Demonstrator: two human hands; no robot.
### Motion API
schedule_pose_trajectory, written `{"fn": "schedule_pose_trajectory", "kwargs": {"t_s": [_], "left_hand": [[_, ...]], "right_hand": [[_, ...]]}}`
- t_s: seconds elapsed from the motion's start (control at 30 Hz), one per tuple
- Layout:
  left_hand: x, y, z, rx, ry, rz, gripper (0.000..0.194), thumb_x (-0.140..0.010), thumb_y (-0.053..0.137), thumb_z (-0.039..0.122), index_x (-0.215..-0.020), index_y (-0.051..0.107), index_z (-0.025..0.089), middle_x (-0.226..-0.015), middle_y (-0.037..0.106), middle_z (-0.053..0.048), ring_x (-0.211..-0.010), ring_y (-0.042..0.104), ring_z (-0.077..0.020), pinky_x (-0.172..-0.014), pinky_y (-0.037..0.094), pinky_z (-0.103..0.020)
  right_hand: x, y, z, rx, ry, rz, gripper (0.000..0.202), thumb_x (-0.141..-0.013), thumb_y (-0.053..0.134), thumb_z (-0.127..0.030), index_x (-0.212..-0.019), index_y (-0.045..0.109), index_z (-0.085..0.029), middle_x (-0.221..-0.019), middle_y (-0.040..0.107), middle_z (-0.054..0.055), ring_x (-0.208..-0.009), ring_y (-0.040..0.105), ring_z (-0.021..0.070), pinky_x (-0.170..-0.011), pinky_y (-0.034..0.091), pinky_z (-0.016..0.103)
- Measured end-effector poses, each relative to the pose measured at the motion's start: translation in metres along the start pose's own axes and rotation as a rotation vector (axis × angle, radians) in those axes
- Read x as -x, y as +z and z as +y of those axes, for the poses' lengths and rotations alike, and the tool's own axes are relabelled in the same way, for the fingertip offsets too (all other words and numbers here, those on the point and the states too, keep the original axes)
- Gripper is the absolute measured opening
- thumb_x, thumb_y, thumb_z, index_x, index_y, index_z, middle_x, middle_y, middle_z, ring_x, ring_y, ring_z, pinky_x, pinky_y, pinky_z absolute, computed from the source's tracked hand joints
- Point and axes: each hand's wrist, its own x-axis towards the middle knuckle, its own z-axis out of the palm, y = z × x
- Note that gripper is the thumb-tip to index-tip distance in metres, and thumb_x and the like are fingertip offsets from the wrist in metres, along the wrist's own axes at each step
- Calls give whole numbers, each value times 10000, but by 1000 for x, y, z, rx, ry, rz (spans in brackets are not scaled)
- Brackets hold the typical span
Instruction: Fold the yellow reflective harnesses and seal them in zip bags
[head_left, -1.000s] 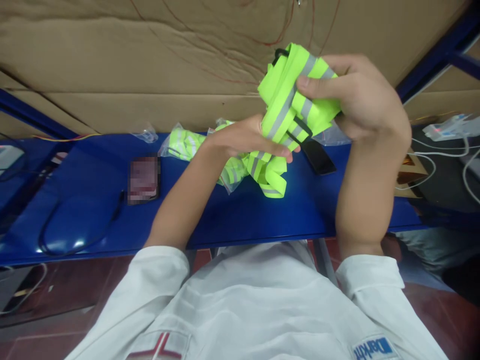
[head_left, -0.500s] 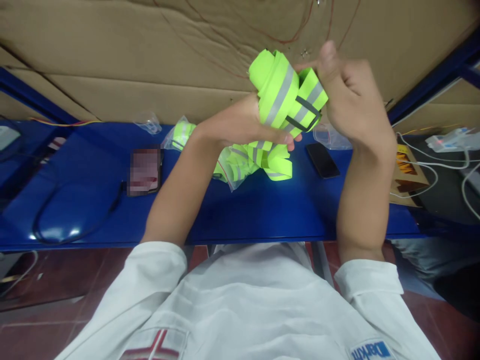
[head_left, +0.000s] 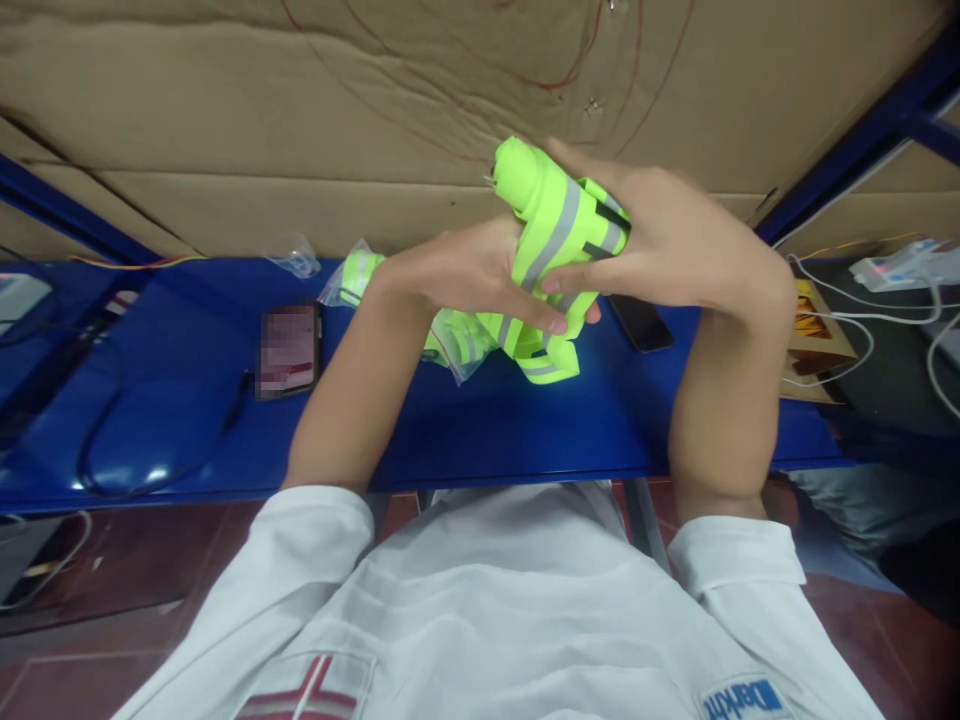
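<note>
A bundle of neon-yellow strap (head_left: 551, 225) with grey reflective stripes and a black buckle is held above the blue table. My left hand (head_left: 480, 270) grips its lower left side, thumb across the front. Around its right side wraps my right hand (head_left: 652, 235), with the thumb on the front and the fingers behind, partly hidden. A loop of strap (head_left: 551, 362) hangs below the hands. Behind my left wrist, more neon strap lies in clear plastic bags (head_left: 461, 340).
On the blue table (head_left: 480, 440) lie a phone (head_left: 289, 350) at left, a dark phone (head_left: 641, 322) partly behind my right hand, and a crumpled clear bag (head_left: 296, 255). White cables and a power strip (head_left: 904, 268) are at right. Cardboard (head_left: 337, 130) stands behind.
My right hand has come down and inward and closed around the bundle, pressing the buckle side. The bundle is more compact and slightly lower in view.
</note>
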Motion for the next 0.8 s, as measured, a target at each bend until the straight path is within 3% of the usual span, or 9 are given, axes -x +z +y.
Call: {"fn": "schedule_pose_trajectory", "kwargs": {"t_s": [0.07, 0.17, 0.23, 0.3, 0.4, 0.5, 0.63, 0.7, 0.8], "left_hand": [[-2, 3, -2, 131, 8, 34, 345, -777, 903, 279, -1084, 779, 182, -1069, 807, -69, -952, 771, -229, -851, 656, -324], [-7, 14, -9, 476, 20, 85, 504, -716, 952, 394, -1130, 756, 183, -1090, 808, -76, -993, 794, -292, -899, 680, -425], [-10, 23, -12, 677, 11, 40, 594, -698, 934, 556, -1135, 761, 193, -1147, 807, -86, -1111, 779, -368, -938, 678, -491], [-11, 30, -15, 769, 12, -1, 566, -736, 899, 574, -1140, 776, 198, -1191, 804, -90, -1201, 749, -399, -979, 671, -507], [-12, 34, -19, 746, 19, -25, 442, -781, 898, 400, -1160, 775, 207, -1203, 804, -81, -1178, 763, -380, -988, 676, -492], [-12, 33, -25, 646, 11, -4, 411, -800, 898, 383, -1144, 763, 202, -1145, 808, -75, -1065, 793, -345, -951, 675, -493], [-13, 29, -29, 352, -62, 210, 447, -716, 961, 363, -1066, 758, 172, -1078, 797, -69, -1063, 767, -307, -960, 639, -443], [-13, 25, -28, 240, -48, 287, 491, -687, 980, 386, -1059, 743, 170, -1112, 784, -68, -1150, 726, -301, -1014, 610, -427], [-10, 16, -23, 142, -10, 294, 568, -711, 966, 436, -1146, 721, 167, -1190, 761, -66, -1225, 681, -290, -1054, 581, -414]], "right_hand": [[-2, -2, 3, -11, -52, 43, 658, -736, 918, -455, -1345, 666, -442, -1478, 654, -99, -1385, 587, 323, -1210, 444, 534], [-4, -6, 3, 4, -107, 119, 415, -824, 858, -483, -1195, 715, -365, -1225, 749, -49, -1105, 679, 276, -1011, 529, 456], [-5, -10, 3, 11, -118, 186, 367, -834, 837, -514, -1116, 727, -307, -1064, 737, -27, -943, 661, 241, -876, 520, 401], [-3, -13, 1, 33, -129, 236, 353, -838, 821, -511, -1084, 737, -272, -982, 698, -19, -856, 614, 214, -802, 476, 372], [1, -18, -3, 47, -114, 274, 281, -834, 824, -451, -1038, 738, -278, -930, 651, -16, -803, 543, 198, -792, 438, 365], [4, -22, -7, -34, -81, 411, 209, -840, 815, -434, -924, 703, -277, -857, 567, -9, -759, 467, 180, -782, 404, 355], [3, -21, -7, -88, -22, 426, 367, -785, 853, -545, -731, 626, -262, -740, 447, -7, -661, 337, 148, -664, 308, 342], [0, -18, -5, -179, 21, 429, 427, -729, 885, -590, -669, 613, -267, -690, 439, -7, -627, 347, 151, -607, 279, 342], [-5, -10, 2, -413, 81, 407, 392, -673, 920, -603, -702, 695, -283, -718, 572, 6, -647, 498, 194, -573, 340, 351]]}}
